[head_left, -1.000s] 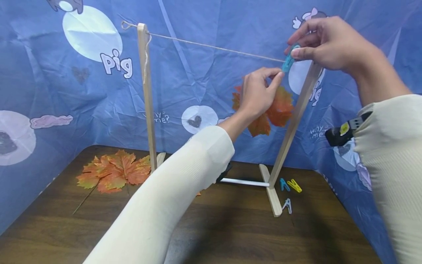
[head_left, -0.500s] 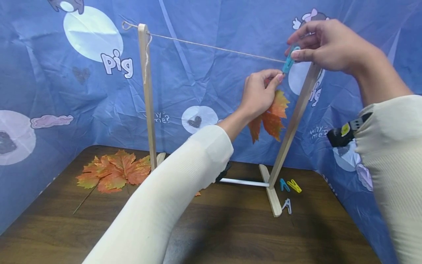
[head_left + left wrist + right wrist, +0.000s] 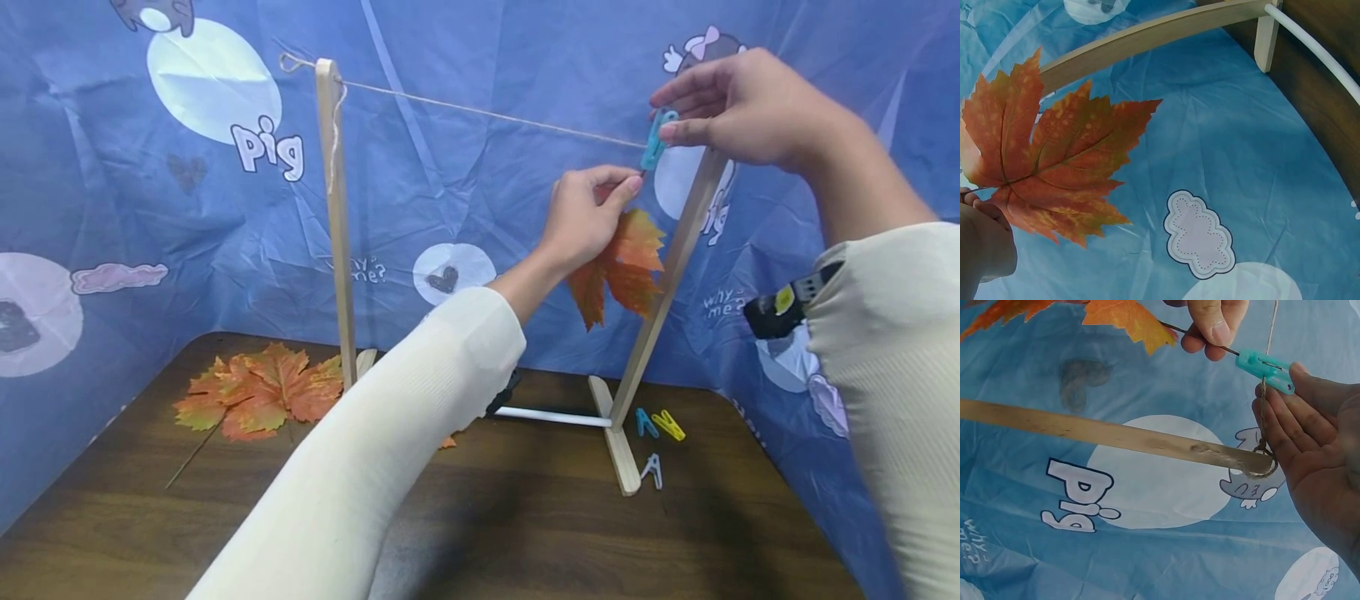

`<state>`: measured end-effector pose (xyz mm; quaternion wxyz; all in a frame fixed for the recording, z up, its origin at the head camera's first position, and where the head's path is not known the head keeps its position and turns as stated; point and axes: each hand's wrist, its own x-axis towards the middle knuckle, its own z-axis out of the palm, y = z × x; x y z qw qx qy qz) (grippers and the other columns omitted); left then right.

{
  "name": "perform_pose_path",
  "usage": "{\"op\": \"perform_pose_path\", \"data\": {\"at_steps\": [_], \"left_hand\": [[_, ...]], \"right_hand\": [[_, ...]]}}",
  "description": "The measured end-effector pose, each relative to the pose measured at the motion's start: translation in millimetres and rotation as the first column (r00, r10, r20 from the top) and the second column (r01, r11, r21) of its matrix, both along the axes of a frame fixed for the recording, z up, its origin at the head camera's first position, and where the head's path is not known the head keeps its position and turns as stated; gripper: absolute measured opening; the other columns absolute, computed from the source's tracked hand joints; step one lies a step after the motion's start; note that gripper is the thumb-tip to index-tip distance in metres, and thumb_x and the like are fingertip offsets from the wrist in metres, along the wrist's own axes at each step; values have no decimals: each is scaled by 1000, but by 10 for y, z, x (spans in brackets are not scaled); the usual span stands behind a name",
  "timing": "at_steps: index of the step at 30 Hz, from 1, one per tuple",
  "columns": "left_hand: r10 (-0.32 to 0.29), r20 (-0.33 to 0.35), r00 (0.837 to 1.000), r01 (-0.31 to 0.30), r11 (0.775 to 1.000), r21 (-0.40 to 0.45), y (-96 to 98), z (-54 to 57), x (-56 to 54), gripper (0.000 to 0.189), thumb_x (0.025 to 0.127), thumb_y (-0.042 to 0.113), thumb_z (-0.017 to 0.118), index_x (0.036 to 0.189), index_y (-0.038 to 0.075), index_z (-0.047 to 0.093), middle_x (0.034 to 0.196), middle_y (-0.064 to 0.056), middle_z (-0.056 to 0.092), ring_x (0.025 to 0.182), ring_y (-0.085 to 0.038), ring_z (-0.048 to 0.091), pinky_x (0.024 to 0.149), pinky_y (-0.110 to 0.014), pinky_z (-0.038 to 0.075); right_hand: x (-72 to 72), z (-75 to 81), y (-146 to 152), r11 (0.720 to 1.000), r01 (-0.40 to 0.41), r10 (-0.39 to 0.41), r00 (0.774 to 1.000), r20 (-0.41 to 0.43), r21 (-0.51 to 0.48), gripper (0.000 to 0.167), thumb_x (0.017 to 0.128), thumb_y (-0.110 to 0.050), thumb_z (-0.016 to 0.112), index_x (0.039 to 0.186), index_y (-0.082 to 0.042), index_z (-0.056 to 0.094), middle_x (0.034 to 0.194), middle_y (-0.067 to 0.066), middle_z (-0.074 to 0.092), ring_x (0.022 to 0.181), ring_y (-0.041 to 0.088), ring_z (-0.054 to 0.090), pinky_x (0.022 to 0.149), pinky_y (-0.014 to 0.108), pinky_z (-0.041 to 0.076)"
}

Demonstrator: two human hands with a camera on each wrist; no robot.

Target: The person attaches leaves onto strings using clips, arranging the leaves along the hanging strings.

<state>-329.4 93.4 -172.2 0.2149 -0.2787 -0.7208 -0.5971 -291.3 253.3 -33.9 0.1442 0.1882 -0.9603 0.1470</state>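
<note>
In the head view my left hand pinches the thin stem of an orange maple leaf, just below a turquoise clothespin. The leaf hangs beyond the fingers in the left wrist view. My right hand holds the clothespin's handle end between thumb and fingers. Seen from the right wrist, the clothespin sits across the string, and the stem end meets its tip. Whether its jaws grip the stem is too small to tell.
The string runs between two wooden posts, joined low by a white rod. More maple leaves lie at the table's left. A blue clothespin, a yellow one and a grey one lie by the right foot.
The leaf has swung and turned below my left hand. Both hands and the clothespin have dropped slightly in the head view, and the left fingers sit a little lower from the clothespin.
</note>
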Motion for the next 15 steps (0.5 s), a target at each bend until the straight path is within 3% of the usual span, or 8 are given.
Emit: {"op": "perform_pose_path", "data": {"at_steps": [3, 6, 10, 15], "left_hand": [[7, 0, 1000, -7, 1000, -6, 2, -5, 0, 28, 103, 28, 62, 121, 10, 75, 108, 3, 77, 98, -3, 69, 84, -11, 47], [30, -20, 999, -30, 1000, 4, 2, -8, 5, 27, 103, 28, 63, 120, 11, 76, 107, 3, 76, 97, -2, 67, 83, -10, 47], [87, -36, 996, -86, 996, 23, -12, -13, 25, 26, 103, 29, 63, 119, 14, 77, 105, 4, 74, 72, -5, 61, 68, -15, 46], [109, -32, 994, -107, 993, 51, -57, -51, 52, 26, 104, 28, 62, 120, 14, 77, 104, 4, 71, 46, -10, 44, 49, -24, 39]], "right_hand": [[1, 1, 7, 1000, 6, -6, 1000, -7, -5, 48, 102, -30, 64, 145, -11, 58, 139, 17, 61, 102, 19, 60, 80, 23, 47], [14, 2, 9, 1000, 8, -8, 1000, -19, -16, 49, 102, -31, 64, 146, -10, 58, 141, 17, 61, 107, 24, 61, 95, 39, 51], [51, -5, 14, 1000, 1, -2, 999, -38, -28, 50, 103, -31, 63, 147, -8, 56, 143, 18, 59, 117, 35, 58, 107, 57, 43], [-13, -18, 124, 999, 2, -6, 997, -74, -53, 50, 102, -33, 64, 146, -12, 57, 143, 17, 60, 120, 29, 60, 108, 50, 45]]}}
